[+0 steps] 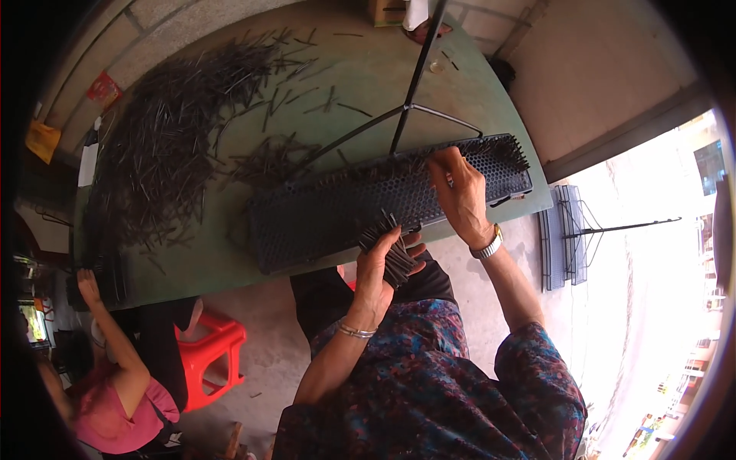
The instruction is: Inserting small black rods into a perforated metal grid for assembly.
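Left hand (376, 264) is half curled, thumb over the near side and fingers spread behind, gripping a loose bundle of thin, dark, straight sticks (398, 263). Right hand (461, 192) has fingers bent and drawn together, tips down at the long, dark, rectangular perforated rack (349, 211); cannot tell if a stick is pinched there. Bundle sits in the left hand, in front of the rack's near edge. Rack lies slantwise on the desk, its right part under the right hand, its left part beyond the left hand and to its left. Short dark sticks stand upright in the rack's holes, densest at the right end and along the far edge. A black metal forked rod (409, 106) rises on the rack's far side.

Desk (360, 65) has a green top. Small heap of dark sticks (270, 159) just beyond the rack's left end; large pile of dark sticks (165, 138) farther left, strays scattered between. Co-worker's hand (89, 287) rests at the desk's left edge, pink top (146, 406) below. Red plastic stool (234, 360) on the floor, similar rack (563, 238) right of the desk.
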A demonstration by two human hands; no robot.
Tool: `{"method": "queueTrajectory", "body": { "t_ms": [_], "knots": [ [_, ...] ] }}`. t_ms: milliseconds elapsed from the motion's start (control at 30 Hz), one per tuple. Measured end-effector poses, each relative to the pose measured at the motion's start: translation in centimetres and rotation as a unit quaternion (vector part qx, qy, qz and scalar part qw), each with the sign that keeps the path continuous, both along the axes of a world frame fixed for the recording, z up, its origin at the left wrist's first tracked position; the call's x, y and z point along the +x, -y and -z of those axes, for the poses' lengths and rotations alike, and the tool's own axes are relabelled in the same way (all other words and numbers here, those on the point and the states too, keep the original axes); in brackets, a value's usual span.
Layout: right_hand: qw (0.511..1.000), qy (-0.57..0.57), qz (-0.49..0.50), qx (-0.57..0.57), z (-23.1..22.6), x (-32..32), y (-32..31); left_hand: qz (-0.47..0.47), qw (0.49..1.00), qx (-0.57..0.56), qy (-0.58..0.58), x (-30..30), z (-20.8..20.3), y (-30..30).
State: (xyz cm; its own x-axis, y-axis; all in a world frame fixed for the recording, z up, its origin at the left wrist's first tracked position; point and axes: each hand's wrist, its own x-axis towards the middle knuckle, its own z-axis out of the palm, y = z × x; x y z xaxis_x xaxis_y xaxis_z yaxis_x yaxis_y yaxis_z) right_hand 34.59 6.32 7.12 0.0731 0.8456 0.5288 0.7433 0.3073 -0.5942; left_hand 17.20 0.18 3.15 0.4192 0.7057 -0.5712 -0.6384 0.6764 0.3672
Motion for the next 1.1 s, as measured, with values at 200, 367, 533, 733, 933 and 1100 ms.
{"method": "queueTrajectory", "body": {
  "t_ms": [200, 367, 533, 733, 933, 1100],
  "knots": [
    [0.999, 0.02, 0.017, 0.033, 2.1, -0.2, -1.6, 0.017, 0.998, 0.014, -0.063, 0.5, -0.7, 0.0],
    [0.987, 0.159, 0.014, 0.029, 2.1, -0.3, -1.8, 0.012, 0.997, 0.02, -0.073, 0.7, -0.5, -0.1],
    [0.993, 0.099, 0.017, -0.058, 1.4, -0.4, -1.3, 0.003, 0.997, 0.017, -0.073, 1.3, -0.8, -0.2],
    [0.906, -0.116, -0.193, -0.358, -1.3, 0.5, 1.7, 0.016, 0.995, 0.045, -0.092, 1.3, -1.0, -0.1],
    [0.888, -0.166, -0.212, -0.372, -0.9, 1.7, 2.2, 0.014, 0.996, 0.045, -0.079, 2.4, -2.4, 0.2],
    [0.886, -0.151, -0.211, -0.385, -1.4, 2.1, 2.3, 0.006, 0.994, 0.067, -0.086, 3.0, -2.2, 0.3]
  ]
}}
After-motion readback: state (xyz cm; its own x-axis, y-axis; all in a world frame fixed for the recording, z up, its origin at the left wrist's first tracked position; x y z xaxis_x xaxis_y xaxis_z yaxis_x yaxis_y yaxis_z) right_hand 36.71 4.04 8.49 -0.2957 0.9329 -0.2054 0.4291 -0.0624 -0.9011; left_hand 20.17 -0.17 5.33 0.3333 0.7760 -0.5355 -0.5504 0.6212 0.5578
